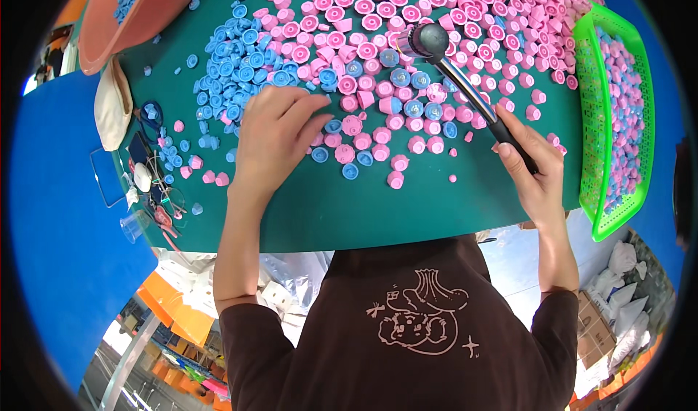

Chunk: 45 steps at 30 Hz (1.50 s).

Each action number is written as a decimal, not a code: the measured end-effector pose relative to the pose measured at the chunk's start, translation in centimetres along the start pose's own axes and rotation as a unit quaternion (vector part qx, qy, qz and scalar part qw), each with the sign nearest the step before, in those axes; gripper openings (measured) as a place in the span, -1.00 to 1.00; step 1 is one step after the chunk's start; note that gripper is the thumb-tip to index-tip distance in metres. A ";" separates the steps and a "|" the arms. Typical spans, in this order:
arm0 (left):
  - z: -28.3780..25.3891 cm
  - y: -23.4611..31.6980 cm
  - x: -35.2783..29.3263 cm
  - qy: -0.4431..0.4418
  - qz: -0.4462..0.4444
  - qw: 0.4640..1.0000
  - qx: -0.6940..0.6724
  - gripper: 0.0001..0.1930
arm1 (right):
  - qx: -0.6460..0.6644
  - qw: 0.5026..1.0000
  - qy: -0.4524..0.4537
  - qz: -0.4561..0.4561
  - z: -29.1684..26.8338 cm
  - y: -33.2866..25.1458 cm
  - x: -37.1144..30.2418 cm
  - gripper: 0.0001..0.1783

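My right hand [534, 164] is wrapped round the black grip of a hammer [465, 84]. Its shaft is shiny metal, and its head, with a rounded black end, is over the pink and blue pieces. My left hand [273, 131] is bent at the fingers in a pinch beside the blue pile; what lies between the fingertips is too small to make out. Small pink cup-shaped pieces [382, 135] and round blue pieces [350, 171] lie loose between my hands. Some blue caps with clear centres [414, 108] sit among them. A larger heap of blue pieces [236, 66] lies beyond my left hand.
A dense spread of pink pieces [472, 29] covers the far side of the green table [349, 218]. At right stands a green basket [592, 120] of mixed pieces. An orange-pink basin [102, 47], a cream pouch [110, 109] and scissors [151, 114] are at left.
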State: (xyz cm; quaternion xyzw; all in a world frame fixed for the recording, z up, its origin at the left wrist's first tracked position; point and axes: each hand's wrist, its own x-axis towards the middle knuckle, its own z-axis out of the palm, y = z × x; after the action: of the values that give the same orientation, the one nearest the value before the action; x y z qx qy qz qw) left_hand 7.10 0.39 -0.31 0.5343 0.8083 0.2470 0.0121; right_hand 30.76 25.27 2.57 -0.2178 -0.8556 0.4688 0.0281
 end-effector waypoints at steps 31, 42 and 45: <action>1.5 -0.2 8.1 -0.025 0.044 0.998 -0.037 -0.73 | 0.020 1.000 0.002 -0.004 0.0 -0.4 1.5 -0.53; -3.4 -2.0 4.7 0.072 -0.080 0.994 -0.001 -0.76 | -0.072 0.992 0.001 -0.102 1.4 -2.9 3.4 -0.50; -3.9 -3.1 2.7 0.074 -0.157 0.983 0.059 -0.74 | -0.076 0.995 -0.031 -0.062 1.3 -2.9 3.9 -0.50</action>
State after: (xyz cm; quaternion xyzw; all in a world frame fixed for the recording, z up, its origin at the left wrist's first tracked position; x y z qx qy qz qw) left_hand 2.15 0.27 2.50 0.3805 0.8941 0.2327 -0.0407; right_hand 25.90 24.44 3.60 -0.1516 -0.9009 0.4065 0.0138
